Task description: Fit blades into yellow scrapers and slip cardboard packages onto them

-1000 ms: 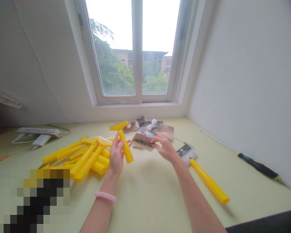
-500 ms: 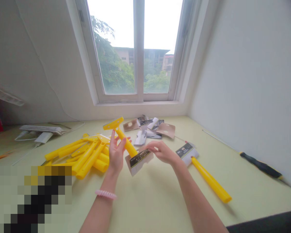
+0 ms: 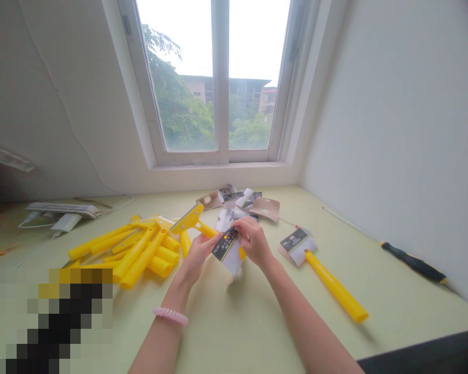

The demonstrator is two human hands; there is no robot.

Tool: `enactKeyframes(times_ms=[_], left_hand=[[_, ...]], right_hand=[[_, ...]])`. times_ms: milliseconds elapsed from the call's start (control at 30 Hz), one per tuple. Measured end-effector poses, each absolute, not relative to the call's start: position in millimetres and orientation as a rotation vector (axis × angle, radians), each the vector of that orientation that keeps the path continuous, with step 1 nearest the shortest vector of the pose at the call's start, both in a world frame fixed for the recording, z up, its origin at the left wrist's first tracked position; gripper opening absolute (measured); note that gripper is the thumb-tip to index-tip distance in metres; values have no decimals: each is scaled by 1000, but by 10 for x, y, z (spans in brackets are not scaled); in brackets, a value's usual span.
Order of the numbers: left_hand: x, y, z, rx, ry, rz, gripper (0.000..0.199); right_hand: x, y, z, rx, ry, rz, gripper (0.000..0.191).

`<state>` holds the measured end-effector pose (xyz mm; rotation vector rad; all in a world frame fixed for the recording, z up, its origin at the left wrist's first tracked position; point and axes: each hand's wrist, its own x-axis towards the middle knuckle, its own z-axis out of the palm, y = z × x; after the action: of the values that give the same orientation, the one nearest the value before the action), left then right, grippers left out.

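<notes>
A pale green table (image 3: 265,337) fills the lower frame, with yellow scrapers (image 3: 144,259) heaped left of center.
Just below center, a held scraper (image 3: 189,219) tilts, head toward the upper left; the left hand (image 3: 196,255) grasps its handle (image 3: 206,229), and the right hand (image 3: 253,240) pinches a printed card (image 3: 225,250) covering part of it.

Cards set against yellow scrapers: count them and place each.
2 visible: one card in the right hand, across the held scraper; another card on the table, at the far end of the scraper lying at right. The scraper pile may hide more.
</notes>
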<state>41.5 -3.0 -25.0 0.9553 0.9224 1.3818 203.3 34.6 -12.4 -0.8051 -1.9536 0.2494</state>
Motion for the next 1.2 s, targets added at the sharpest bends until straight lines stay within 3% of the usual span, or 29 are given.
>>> enactKeyframes(times_ms=[233, 600, 700, 867, 1100, 1200], left_hand=[[519, -59, -298, 777, 910, 1442, 31], [707, -82, -348, 885, 903, 1403, 34], [683, -81, -325, 854, 934, 1443, 34], [599, -51, -304, 929, 891, 1507, 32], [567, -80, -212, 755, 617, 1685, 41], [532, -64, -232, 732, 559, 1699, 35]], right_hand=[[2007, 293, -83, -897, -1708, 142, 23], [1928, 322, -134, -891, -1626, 448, 23], [2017, 360, -131, -962, -1682, 598, 41], [2219, 371, -36, -918, -1968, 1173, 32], [2359, 417, 40, -846, -1468, 1319, 30], [2419, 466, 22, -802, -1237, 1362, 27]])
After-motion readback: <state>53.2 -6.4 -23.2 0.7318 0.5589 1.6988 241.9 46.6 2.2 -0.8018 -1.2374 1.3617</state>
